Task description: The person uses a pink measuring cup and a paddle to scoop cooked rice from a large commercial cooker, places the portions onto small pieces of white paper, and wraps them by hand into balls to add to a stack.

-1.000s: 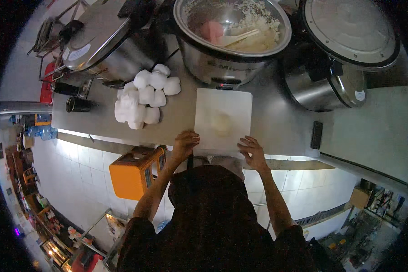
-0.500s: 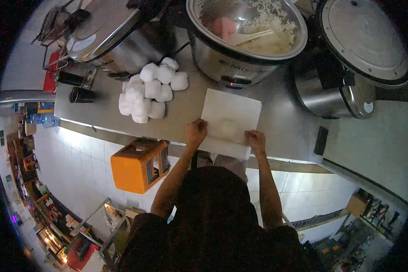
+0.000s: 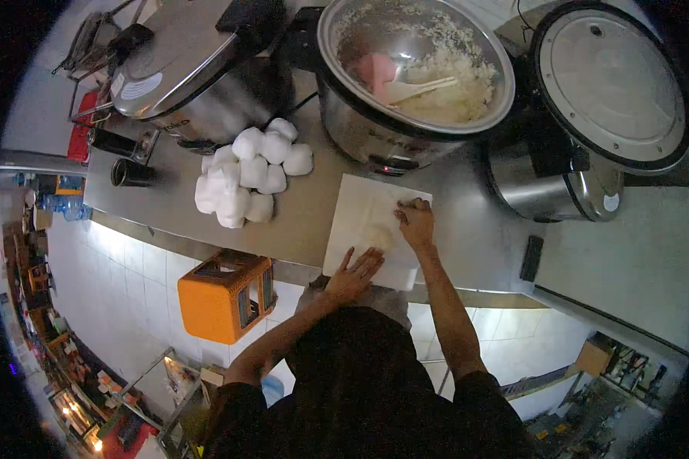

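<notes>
A white sheet of paper (image 3: 348, 203) lies at the front edge of the steel counter, with a pale, rice-coloured patch (image 3: 380, 234) near its middle. My left hand (image 3: 352, 277) is open, its fingers spread flat on the sheet's near part and their tips at the patch. Over the upper right of the sheet, my right hand (image 3: 416, 223) has its fingers curled together. Whatever they may pinch is hidden. Beyond the sheet stands an uncovered rice cooker (image 3: 360, 138) with cooked rice (image 3: 467, 84) and a pink-and-white rice paddle (image 3: 413, 90) inside.
Several white wrapped bundles (image 3: 233, 180) are piled left of the sheet. A closed cooker (image 3: 214, 99) stands behind them; another cooker (image 3: 543, 180) with a raised lid (image 3: 612, 88) is at right. Dark cups (image 3: 134, 173) sit at left, an orange stool (image 3: 214, 306) below the counter.
Both hands have left the sheet's side edges. My left hand has come inward and flattened onto its near part; my right hand has moved up and inward, over the upper right.
</notes>
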The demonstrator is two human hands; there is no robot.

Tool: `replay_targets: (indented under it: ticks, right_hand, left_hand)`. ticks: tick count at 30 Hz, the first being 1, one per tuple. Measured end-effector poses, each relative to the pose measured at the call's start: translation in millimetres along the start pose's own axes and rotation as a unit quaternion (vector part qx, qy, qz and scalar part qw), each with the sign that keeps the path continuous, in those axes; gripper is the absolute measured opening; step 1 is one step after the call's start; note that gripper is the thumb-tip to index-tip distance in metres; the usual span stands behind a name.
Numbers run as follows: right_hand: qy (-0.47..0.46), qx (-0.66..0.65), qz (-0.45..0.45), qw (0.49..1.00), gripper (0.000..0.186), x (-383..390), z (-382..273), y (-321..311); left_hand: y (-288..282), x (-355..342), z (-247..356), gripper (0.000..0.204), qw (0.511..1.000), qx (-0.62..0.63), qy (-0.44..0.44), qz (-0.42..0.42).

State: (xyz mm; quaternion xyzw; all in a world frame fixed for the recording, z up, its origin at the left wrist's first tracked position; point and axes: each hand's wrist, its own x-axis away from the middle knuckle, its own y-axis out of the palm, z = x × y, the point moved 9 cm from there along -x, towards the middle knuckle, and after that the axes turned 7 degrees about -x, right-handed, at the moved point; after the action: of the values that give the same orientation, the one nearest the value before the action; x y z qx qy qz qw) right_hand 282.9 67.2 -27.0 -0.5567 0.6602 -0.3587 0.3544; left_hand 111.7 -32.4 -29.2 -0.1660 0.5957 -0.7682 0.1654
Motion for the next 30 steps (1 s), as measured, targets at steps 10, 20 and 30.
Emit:
replay_targets:
  ticks: [10,20,30]
  right_hand:
    - [0.079,-0.27,-0.116,0.953,0.021,-50,2,10]
    - [-0.123,-0.176,-0.117,0.97,0.008,45,-89,-22]
    - [-0.051,-0.161,0.009,0.986,0.031,98,-86,-4]
  left_hand:
    - [-7,1,-1,0.07,0.998,0.049,-0.001,-0.037]
    - [5,2,-6,0.065,0.998,0.043,-0.019,-0.038]
    - [-9,13,-93,0.046,0.931,0.258,-0.227,0.124]
